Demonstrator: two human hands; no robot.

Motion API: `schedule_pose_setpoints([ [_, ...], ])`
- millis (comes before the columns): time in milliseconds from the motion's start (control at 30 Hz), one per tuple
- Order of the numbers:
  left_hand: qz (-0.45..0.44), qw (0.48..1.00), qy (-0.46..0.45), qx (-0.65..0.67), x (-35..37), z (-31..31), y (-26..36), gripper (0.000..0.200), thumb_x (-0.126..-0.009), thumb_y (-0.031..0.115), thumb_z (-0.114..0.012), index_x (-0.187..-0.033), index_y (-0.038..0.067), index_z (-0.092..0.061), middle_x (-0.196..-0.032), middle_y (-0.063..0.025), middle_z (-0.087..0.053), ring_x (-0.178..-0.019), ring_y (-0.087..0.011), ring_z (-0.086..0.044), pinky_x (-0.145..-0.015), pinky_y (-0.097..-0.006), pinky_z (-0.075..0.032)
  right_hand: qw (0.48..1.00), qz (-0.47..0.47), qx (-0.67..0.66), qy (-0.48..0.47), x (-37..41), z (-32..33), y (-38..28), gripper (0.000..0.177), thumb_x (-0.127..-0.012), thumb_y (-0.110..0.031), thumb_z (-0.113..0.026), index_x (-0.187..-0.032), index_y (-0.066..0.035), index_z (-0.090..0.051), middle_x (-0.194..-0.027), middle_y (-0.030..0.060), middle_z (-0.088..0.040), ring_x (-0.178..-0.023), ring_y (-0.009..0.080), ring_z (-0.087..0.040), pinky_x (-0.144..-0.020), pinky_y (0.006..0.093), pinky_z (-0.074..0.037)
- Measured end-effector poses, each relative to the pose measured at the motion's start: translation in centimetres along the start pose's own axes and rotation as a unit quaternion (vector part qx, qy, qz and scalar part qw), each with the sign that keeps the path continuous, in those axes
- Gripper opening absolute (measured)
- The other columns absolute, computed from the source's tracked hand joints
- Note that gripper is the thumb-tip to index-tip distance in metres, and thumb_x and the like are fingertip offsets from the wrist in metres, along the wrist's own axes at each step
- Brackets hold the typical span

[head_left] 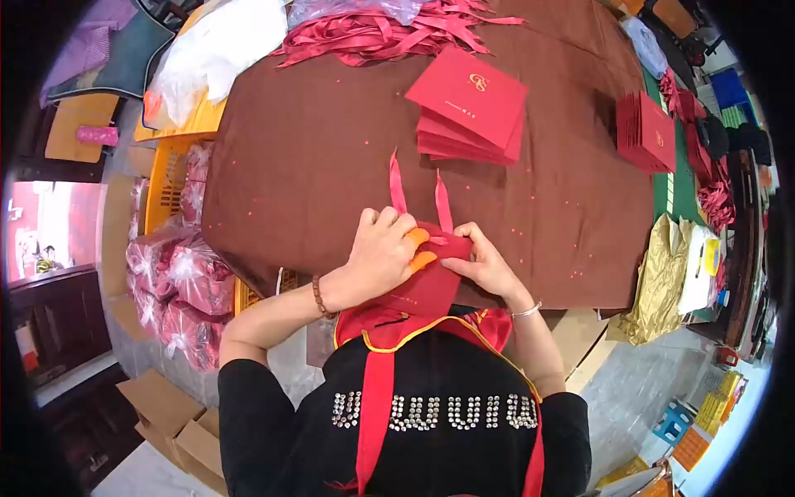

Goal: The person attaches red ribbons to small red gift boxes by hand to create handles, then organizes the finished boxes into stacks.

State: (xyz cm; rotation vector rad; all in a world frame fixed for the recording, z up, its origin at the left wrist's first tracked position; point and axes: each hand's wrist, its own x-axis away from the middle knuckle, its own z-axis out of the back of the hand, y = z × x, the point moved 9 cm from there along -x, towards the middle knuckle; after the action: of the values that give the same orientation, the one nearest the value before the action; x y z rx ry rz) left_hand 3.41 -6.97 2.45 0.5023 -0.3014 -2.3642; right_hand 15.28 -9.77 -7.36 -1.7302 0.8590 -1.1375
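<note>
Both grips are clenched on the red folded card folder (431,288) at the brown cloth tabletop's (315,149) near edge, the left hand (383,248) pinching beside the right hand (484,263), with two red ribbon ends (397,186) rising just beyond the fingers.

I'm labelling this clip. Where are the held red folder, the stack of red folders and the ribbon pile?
held red folder (432,286), head view, its bare lower face.
stack of red folders (474,99), head view, the top folder's cover.
ribbon pile (389,33), head view, middle of the tangle.
</note>
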Motion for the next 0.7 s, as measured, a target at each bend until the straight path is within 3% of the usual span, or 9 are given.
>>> schedule_pose_setpoints([
  [167, 0.022, 0.999, 0.028, 0.022, 0.3, -1.4, -0.5, 0.026, -0.068, 0.019, -0.070, -0.092, 0.009, -0.066, -0.088, -0.0022, -0.055, -0.083, -0.0205, -0.049, -0.072, -0.0351, -0.033, 0.994, -0.051, 0.096, 0.002, 0.2, 0.5, 1.2, 0.034, -0.083, 0.003, -0.061, -0.106, -0.008, -0.039, -0.099, 0.0004, -0.054, -0.089, 0.0057, -0.052, -0.075, 0.0220, -0.046],
  [267, -0.022, 0.998, 0.040, 0.043, 0.2, -1.0, -0.3, 0.038, -0.067, 0.008, -0.065, -0.105, 0.007, -0.064, -0.089, -0.0034, -0.057, -0.087, -0.0212, -0.051, -0.074, -0.0361, -0.034, 0.999, 0.003, 0.037, -0.003, 0.2, 0.4, 0.4, 0.034, -0.083, 0.004, -0.061, -0.107, -0.007, -0.039, -0.098, 0.0008, -0.055, -0.089, 0.0062, -0.052, -0.076, 0.0219, -0.045],
  [500, -0.064, 0.996, 0.027, 0.047, 0.4, -1.7, -1.0, 0.038, -0.071, 0.003, -0.060, -0.109, 0.006, -0.061, -0.087, -0.0044, -0.057, -0.087, -0.0226, -0.051, -0.078, -0.0369, -0.036, 0.994, 0.013, 0.099, -0.037, 0.1, 1.1, -0.8, 0.033, -0.082, 0.002, -0.063, -0.106, -0.006, -0.042, -0.097, 0.0020, -0.056, -0.090, 0.0065, -0.052, -0.078, 0.0232, -0.045],
  [567, 0.018, 0.985, -0.051, 0.163, 0.0, -2.8, -2.5, 0.039, -0.074, 0.003, -0.062, -0.113, 0.007, -0.059, -0.086, -0.0058, -0.056, -0.088, -0.0233, -0.051, -0.079, -0.0358, -0.037, 0.985, -0.025, 0.168, -0.043, 0.2, 1.5, -0.2, 0.030, -0.082, 0.000, -0.063, -0.105, -0.006, -0.043, -0.098, 0.0015, -0.056, -0.091, 0.0059, -0.051, -0.077, 0.0233, -0.045],
  [700, 0.075, 0.970, 0.006, 0.232, 0.0, -1.9, -4.4, 0.040, -0.078, 0.001, -0.062, -0.116, 0.007, -0.056, -0.086, -0.0072, -0.057, -0.085, -0.0229, -0.054, -0.077, -0.0339, -0.042, 0.987, -0.045, 0.149, -0.029, 0.5, 1.1, -1.7, 0.035, -0.081, -0.005, -0.066, -0.108, -0.005, -0.045, -0.099, 0.0030, -0.057, -0.090, 0.0081, -0.053, -0.078, 0.0253, -0.045],
])
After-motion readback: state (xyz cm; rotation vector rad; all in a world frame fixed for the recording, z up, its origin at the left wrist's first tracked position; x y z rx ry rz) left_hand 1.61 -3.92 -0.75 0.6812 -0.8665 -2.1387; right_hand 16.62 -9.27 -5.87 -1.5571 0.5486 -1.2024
